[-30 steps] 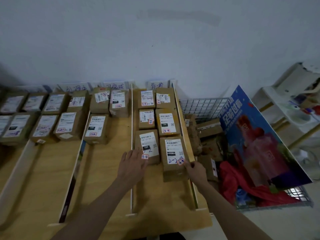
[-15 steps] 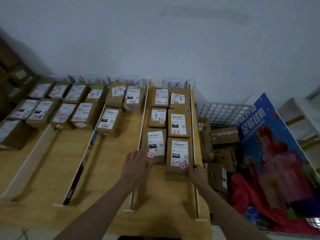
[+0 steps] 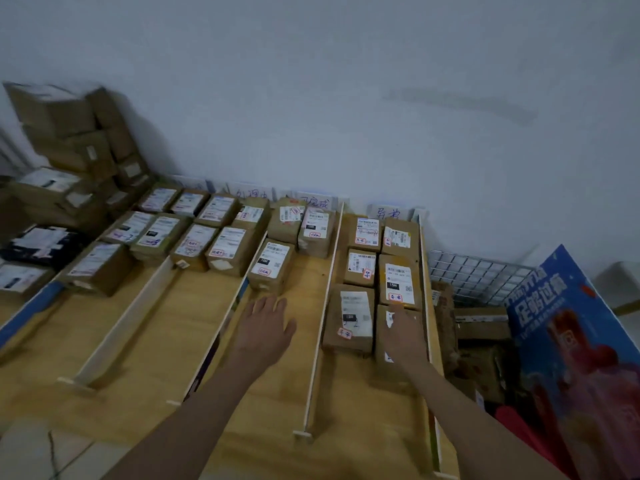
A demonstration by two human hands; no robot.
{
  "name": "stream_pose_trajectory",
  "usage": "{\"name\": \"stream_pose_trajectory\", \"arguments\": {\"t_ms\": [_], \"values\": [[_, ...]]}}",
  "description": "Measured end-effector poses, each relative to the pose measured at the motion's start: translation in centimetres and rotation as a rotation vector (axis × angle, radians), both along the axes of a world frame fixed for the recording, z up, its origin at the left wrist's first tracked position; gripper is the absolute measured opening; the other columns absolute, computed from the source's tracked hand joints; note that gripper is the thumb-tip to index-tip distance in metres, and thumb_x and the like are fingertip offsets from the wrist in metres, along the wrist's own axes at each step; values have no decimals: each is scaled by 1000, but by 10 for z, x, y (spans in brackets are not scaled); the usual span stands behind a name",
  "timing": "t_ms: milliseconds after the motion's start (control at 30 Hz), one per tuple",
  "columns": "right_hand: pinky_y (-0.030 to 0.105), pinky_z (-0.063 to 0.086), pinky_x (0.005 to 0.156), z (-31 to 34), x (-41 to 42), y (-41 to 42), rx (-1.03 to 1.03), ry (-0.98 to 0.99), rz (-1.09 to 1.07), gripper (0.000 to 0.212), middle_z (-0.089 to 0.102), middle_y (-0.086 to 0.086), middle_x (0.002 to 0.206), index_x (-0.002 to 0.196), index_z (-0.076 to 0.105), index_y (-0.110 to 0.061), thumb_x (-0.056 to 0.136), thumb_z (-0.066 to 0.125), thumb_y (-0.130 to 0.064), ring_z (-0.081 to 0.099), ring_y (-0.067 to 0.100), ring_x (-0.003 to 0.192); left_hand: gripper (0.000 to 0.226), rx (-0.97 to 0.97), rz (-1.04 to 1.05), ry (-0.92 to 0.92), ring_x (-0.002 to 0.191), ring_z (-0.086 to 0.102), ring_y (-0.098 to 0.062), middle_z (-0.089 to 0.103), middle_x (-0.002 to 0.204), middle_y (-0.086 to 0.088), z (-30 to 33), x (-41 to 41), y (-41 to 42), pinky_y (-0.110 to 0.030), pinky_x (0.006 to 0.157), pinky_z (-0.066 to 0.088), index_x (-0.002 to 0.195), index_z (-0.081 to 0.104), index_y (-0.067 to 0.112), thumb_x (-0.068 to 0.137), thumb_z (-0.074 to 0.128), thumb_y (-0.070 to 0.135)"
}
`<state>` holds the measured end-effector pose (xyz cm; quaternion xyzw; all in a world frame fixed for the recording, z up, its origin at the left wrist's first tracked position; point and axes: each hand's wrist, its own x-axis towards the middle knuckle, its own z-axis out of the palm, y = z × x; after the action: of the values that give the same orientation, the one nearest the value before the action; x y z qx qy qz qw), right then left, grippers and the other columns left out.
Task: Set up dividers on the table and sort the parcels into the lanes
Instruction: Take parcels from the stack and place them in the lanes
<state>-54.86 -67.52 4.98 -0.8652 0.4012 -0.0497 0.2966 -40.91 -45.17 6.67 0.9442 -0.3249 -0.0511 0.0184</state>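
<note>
Overhead, wooden table [image 3: 145, 344] against a pale wall [image 3: 346, 98]; left hand [image 3: 265, 329] spread, empty; right hand [image 3: 403, 336] flat on a parcel [image 3: 389, 367].

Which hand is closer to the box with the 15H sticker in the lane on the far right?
The right hand. It lies on the parcel just in front of the 15H box, fingertips almost at its near edge. The left hand is one lane over, beyond the white divider.

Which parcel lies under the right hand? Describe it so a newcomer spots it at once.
Start at the rightmost lane, beside the wire basket. Six parcels sit there in two columns. It is the nearest parcel in the right column, the only one covered by the right hand.
</note>
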Motion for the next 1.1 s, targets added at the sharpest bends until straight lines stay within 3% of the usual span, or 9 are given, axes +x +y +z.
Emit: {"name": "stream_pose_trajectory", "arguments": {"t_ms": [133,300,400,633,833,1100], "values": [[39,45,97,31,68,74,-198,32,279,36,49,6,135,132,49,-17,100,45,-33,46,27,125,58,-29,102,-60,146,25,-22,31,158,-2,26,40,80,-42,121,17,152,30,21,103,27,50],[43,36,109,59,131,184,-374,-79,440,44,38,2,150,141,41,-24,99,46,-36,34,25,139,60,-31,245,-76,148,21,-21,26,161,-2,41,78,191,-41,122,17,154,27,22,102,28,52],[44,28,118,64,162,243,-347,-105,529,50,29,5,158,148,38,-22,101,46,-37,24,27,147,59,-21,284,-97,145,26,-22,29,159,-2,45,94,254,-41,120,22,152,29,20,102,29,52],[44,24,119,59,208,351,-364,-87,625,53,26,4,160,150,33,-23,101,42,-42,21,27,149,62,-42,379,-93,147,24,-23,28,160,-3,48,126,369,-41,120,20,154,25,19,102,28,52],[41,22,119,56,263,408,-378,-99,674,54,28,4,159,151,31,-22,101,44,-38,24,26,147,59,-48,423,-115,145,28,-22,30,158,-2,44,171,425,-41,119,22,151,32,19,102,30,51],[41,30,117,17,366,467,-291,-76,686,51,35,5,153,147,35,-19,99,46,-35,30,26,143,56,31,415,-99,144,29,-22,34,156,-2,20,267,480,-41,119,22,149,33,19,102,30,50]]}}
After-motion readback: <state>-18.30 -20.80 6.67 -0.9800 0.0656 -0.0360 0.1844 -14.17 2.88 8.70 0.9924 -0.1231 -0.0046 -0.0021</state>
